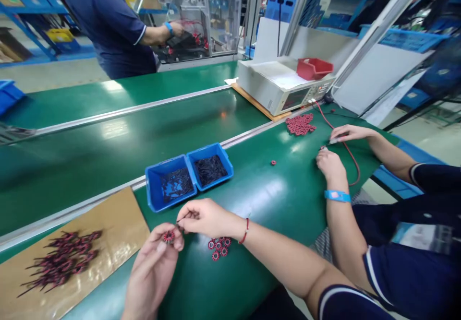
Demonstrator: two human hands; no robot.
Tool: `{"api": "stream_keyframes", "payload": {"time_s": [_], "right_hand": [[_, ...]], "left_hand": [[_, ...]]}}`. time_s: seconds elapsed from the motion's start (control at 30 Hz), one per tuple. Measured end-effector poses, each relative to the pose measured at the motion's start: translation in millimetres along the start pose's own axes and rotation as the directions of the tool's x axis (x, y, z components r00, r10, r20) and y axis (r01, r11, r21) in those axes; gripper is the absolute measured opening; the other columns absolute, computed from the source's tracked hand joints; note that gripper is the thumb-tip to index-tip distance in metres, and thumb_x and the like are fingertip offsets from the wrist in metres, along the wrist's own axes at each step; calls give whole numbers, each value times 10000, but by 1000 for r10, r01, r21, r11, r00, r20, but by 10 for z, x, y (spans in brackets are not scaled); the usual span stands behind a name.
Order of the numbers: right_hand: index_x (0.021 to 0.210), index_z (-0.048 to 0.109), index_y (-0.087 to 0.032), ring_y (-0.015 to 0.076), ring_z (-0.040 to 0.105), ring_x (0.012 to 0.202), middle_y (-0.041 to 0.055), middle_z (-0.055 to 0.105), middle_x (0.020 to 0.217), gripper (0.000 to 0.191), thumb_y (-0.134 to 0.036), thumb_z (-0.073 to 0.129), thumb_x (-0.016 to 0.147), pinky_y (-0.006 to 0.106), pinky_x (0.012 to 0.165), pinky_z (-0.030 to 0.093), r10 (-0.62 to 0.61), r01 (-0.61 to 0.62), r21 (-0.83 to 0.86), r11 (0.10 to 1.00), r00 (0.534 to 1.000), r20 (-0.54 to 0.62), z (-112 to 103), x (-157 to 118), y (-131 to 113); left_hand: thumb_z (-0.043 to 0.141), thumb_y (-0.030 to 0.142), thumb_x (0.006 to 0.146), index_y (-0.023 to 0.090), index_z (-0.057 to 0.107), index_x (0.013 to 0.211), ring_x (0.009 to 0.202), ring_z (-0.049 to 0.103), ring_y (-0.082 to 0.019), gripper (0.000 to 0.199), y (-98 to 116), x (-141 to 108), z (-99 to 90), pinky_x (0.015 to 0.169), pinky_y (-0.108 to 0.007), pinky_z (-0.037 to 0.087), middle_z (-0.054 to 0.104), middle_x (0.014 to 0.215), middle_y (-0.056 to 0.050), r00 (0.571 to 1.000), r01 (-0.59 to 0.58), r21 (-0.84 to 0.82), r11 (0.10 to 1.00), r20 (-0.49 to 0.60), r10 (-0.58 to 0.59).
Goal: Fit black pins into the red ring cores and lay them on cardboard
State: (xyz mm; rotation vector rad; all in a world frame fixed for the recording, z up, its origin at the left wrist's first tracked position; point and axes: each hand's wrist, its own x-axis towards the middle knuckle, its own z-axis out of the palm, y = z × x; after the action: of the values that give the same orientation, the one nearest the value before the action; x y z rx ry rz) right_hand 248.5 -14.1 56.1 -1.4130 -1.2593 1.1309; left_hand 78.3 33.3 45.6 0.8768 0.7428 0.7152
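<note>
Between the thumb and fingers of my left hand (pixel 153 265) is a small red toothed ring (pixel 168 236). My right hand (pixel 209 217) is close beside it, thumb and forefinger pinched on a thin dark strip (pixel 178 221) that reaches toward the ring. Whether the strip touches the ring I cannot tell. Below my right wrist, several similar rings (pixel 219 247) lie on the green table (pixel 252 281). Just beyond my hands stand two joined blue bins (pixel 153 191) holding thin black strips (pixel 210 170).
At left, brown paper (pixel 118 219) carries a pile of red rings with dark strips (pixel 66 257). To the right, a co-worker's hands (pixel 329 161) work near a red cable (pixel 355 159), a heap of red rings (pixel 300 124) and a boxy instrument (pixel 275 87). Another person (pixel 115 27) stands across the bench.
</note>
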Motion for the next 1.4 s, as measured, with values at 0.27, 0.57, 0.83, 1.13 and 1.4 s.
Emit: {"api": "stream_keyframes", "payload": {"time_s": [0.27,0.57,0.83,1.13,1.4], "right_hand": [[890,583,-171,129,716,810,55,730,918,109,-275,561,911,278,762,573,70,-45,383,922,996,-50,-53,-155,-26],[872,619,-189,149,734,774,55,766,883,129,-310,609,915,300,746,585,16,52,277,959,971,-238,-64,-296,-97],[909,638,-209,171,734,840,55,765,915,86,-275,594,943,316,757,594,-53,82,80,993,946,-319,-101,-394,-138],[913,645,-213,173,730,844,62,769,933,77,-262,590,936,311,736,591,-89,87,-21,996,936,-341,-105,-393,-138],[912,645,-208,166,733,847,53,768,923,74,-252,591,939,294,733,588,-67,77,17,997,947,-315,-100,-397,-147]], "left_hand": [[836,314,676,194,721,868,646,586,-131,254,-13,-81,147,610,-240,479,666,775,-32,997,42,-73,996,72,-37],[811,320,740,175,663,900,658,627,-139,262,-94,-77,152,677,-288,501,684,799,-33,988,81,-142,987,143,-60],[811,325,762,169,663,922,684,644,-141,268,-102,-81,149,683,-288,500,707,845,-43,983,91,-174,980,171,-61],[793,316,788,171,668,930,694,645,-137,239,-114,-78,135,691,-281,504,705,857,-42,981,88,-165,982,187,-57],[809,328,767,171,670,911,688,641,-142,255,-102,-80,144,690,-293,508,693,853,-39,983,93,-153,984,168,-67]]}}
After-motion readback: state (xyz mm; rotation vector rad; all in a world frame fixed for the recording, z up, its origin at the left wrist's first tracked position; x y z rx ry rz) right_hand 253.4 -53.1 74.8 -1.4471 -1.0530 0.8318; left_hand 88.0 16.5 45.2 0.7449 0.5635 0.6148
